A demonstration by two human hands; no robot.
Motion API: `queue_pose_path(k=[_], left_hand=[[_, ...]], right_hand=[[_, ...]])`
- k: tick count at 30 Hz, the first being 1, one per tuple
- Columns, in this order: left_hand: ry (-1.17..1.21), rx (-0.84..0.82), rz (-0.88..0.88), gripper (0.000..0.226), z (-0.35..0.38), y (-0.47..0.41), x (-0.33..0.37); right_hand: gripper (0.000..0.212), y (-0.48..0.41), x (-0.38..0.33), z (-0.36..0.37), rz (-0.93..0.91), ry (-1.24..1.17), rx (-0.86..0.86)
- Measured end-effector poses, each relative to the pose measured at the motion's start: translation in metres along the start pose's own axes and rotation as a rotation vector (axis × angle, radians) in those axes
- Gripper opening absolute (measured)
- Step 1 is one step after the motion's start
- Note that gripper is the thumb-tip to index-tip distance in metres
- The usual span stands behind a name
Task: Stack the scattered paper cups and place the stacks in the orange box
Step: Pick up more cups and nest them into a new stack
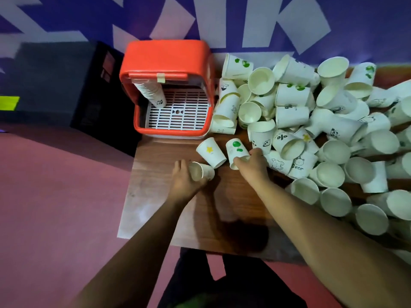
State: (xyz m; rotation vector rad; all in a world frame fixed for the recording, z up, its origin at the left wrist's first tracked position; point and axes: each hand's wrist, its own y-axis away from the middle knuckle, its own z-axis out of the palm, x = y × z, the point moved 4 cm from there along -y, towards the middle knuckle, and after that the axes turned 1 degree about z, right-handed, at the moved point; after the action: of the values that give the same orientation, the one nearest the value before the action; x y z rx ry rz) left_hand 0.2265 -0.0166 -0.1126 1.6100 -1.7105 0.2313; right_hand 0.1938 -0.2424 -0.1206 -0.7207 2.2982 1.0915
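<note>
The left hand curls around a paper cup lying on its side, its long axis running left to right and its mouth facing left. The right hand grips a green-balloon cup beside a star cup. A cup pile crowds the wooden table on the right. The orange box behind holds one stack. The floor is pink.

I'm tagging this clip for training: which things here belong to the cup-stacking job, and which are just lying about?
Job: orange plastic box; stack of white paper cups inside it; heap of scattered white paper cups; white cup in the left hand; green-printed cup in the right hand.
Lying about: dark crate left of the box; yellow-green strip.
</note>
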Motion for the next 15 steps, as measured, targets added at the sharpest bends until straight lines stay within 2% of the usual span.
queue_pose_path(k=[5,8,13,15], left_hand=[[-0.109,-0.063,0.28,0.078,0.006,0.001,0.007],[-0.179,-0.126,0.396,0.088,0.014,-0.005,0.004],[-0.294,-0.292,0.493,0.115,0.015,-0.019,0.013],[-0.201,-0.33,0.437,0.103,0.003,-0.026,0.012]], right_hand=[[0.052,0.02,0.002,-0.019,-0.079,0.051,0.004],[0.054,0.036,0.003,-0.028,-0.144,0.094,0.031],[0.059,0.057,-0.004,-0.04,-0.297,0.11,0.123],[0.058,0.064,-0.011,-0.046,-0.317,0.09,0.147]])
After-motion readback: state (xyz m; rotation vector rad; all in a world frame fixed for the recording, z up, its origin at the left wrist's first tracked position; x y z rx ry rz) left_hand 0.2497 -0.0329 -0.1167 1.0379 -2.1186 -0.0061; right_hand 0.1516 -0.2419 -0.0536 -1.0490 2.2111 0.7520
